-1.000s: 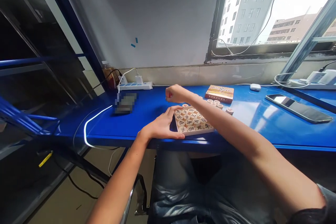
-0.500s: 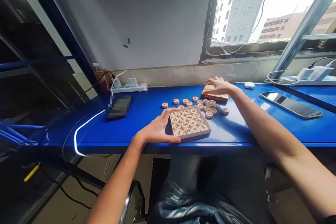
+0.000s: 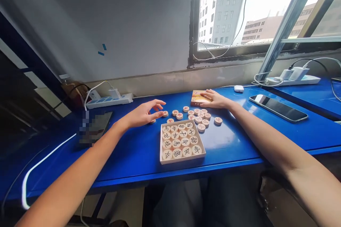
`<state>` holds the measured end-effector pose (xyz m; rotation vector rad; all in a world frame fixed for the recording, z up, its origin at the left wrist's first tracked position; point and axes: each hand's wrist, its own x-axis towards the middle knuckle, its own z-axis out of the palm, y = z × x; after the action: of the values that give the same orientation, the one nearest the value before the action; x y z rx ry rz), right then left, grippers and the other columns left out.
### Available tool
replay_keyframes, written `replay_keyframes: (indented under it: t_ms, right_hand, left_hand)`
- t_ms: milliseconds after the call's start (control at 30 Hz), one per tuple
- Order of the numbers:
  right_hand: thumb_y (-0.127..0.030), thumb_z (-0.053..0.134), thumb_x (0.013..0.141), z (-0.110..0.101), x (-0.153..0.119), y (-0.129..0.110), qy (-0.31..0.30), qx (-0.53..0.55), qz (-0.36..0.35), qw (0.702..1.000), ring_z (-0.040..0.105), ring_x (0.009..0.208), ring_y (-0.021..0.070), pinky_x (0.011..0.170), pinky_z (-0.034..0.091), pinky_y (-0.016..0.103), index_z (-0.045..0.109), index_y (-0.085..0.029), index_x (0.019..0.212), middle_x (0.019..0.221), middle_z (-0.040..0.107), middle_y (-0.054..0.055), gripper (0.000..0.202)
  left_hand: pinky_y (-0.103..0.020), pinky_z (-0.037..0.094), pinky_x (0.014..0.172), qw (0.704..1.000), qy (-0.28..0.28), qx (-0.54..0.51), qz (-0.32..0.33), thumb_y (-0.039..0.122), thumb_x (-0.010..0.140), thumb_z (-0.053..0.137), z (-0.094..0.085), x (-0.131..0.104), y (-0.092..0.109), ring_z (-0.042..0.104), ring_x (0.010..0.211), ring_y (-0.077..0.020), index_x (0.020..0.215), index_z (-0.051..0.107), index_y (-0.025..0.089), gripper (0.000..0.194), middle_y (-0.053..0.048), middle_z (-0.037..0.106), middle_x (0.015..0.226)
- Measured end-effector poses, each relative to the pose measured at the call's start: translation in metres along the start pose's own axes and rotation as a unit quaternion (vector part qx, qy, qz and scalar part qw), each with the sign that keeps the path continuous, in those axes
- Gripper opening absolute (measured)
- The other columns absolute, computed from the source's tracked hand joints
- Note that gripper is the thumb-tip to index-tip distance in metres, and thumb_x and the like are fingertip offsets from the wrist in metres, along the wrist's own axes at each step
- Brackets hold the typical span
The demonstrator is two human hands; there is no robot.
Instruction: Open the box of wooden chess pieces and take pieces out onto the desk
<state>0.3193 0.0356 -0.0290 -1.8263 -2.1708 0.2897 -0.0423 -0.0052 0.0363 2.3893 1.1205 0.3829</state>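
Note:
A shallow white box (image 3: 182, 161) near the table's front edge holds rows of round wooden pieces with black characters. Behind it lie several loose pieces with red characters (image 3: 201, 127). My left hand (image 3: 147, 112) is at the left end of these loose pieces, thumb and fingers apart, with its fingertips beside a piece (image 3: 165, 113); nothing is held. At the back, my right hand (image 3: 214, 99) rests its spread fingers on the right part of a red and yellow box lid (image 3: 197, 98).
A phone (image 3: 278, 108) and a white earphone case (image 3: 238, 88) lie at the right. Power strips stand at the back left (image 3: 110, 101) and back right (image 3: 293, 80). A blurred dark object (image 3: 97, 127) and white cables are at the left of the blue table (image 3: 229, 149).
My left hand has let go of the white box and moved to the loose pieces on the left. My right hand has lowered onto the lid. The camera view has shifted.

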Motion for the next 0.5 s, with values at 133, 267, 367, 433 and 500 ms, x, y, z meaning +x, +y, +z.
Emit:
replay_keyframes:
  t_ms: [133,267,367,433,500]
  right_hand:
    - [-0.071,0.046,0.078,0.001,-0.004,0.001,0.047,-0.005,-0.012,0.999,0.025,0.138,0.0299,0.112,0.024,0.046,0.046,-0.027,0.138,0.147,0.032,0.012,0.075]
    - [-0.059,0.040,0.088,-0.001,-0.005,-0.015,0.183,-0.025,-0.013,0.983,0.039,0.123,0.0306,0.102,0.032,0.051,0.067,-0.025,0.109,0.121,0.054,0.012,0.049]
    - [-0.053,0.042,0.089,0.001,-0.006,-0.036,0.252,0.003,-0.048,0.966,0.041,0.115,0.0297,0.097,0.035,0.048,0.070,-0.023,0.099,0.106,0.059,0.012,0.042]
    - [-0.052,0.044,0.089,0.005,-0.009,-0.050,0.259,0.018,-0.080,0.962,0.040,0.115,0.0291,0.094,0.037,0.046,0.070,-0.023,0.093,0.101,0.060,0.011,0.039]
    - [-0.050,0.046,0.089,0.011,-0.012,-0.061,0.250,0.028,-0.108,0.962,0.040,0.113,0.0273,0.093,0.038,0.042,0.070,-0.023,0.090,0.098,0.059,0.010,0.036]
  left_hand:
    - [-0.040,0.039,0.103,0.989,0.119,0.081,0.038,0.058,0.089,0.041,0.016,0.025,-0.024,0.047,0.121,-0.0273,0.126,0.051,0.021,0.053,-0.009,0.050,0.131]
    - [-0.041,0.029,0.109,0.994,0.023,0.104,0.020,0.059,0.093,0.028,0.033,0.027,-0.039,0.041,0.128,-0.0254,0.133,0.047,0.017,0.060,-0.010,0.047,0.137]
    - [-0.040,0.022,0.113,0.994,-0.001,0.110,0.014,0.060,0.094,0.022,0.040,0.024,-0.040,0.032,0.134,-0.0243,0.139,0.040,0.016,0.065,-0.011,0.039,0.145]
    - [-0.041,0.020,0.113,0.992,0.007,0.127,0.022,0.062,0.093,0.026,0.043,0.026,-0.037,0.027,0.137,-0.0257,0.143,0.034,0.016,0.068,-0.011,0.032,0.149]
    - [-0.042,0.021,0.112,0.990,0.009,0.138,0.033,0.063,0.091,0.029,0.048,0.032,-0.032,0.026,0.138,-0.0272,0.145,0.031,0.019,0.070,-0.012,0.026,0.151]
